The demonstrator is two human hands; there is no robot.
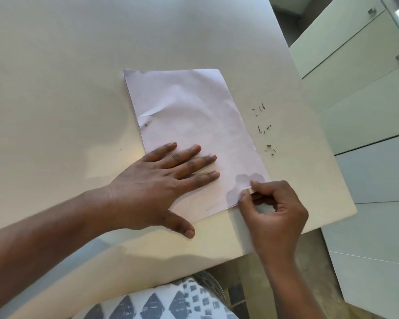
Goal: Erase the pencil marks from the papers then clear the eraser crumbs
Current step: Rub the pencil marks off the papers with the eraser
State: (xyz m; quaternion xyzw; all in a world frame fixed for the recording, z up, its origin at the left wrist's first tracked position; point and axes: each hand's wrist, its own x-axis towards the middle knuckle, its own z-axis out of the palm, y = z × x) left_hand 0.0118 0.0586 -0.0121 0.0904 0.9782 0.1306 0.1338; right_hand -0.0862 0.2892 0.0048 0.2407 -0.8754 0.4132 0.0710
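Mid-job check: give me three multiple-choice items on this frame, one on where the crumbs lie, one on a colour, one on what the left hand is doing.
1. Where do the eraser crumbs lie?
A. on the table right of the papers
B. on top of the papers
C. on the floor

2. What colour is the eraser?
A. pink
B. white
C. black

3. How is the left hand placed?
A. fist on the table
B. lifting a sheet
C. flat on the papers

Key: 1 A, dark bits sit on bare table; 2 B, a white tip shows in the right hand fingers; 3 C, its fingers lie spread and straight.
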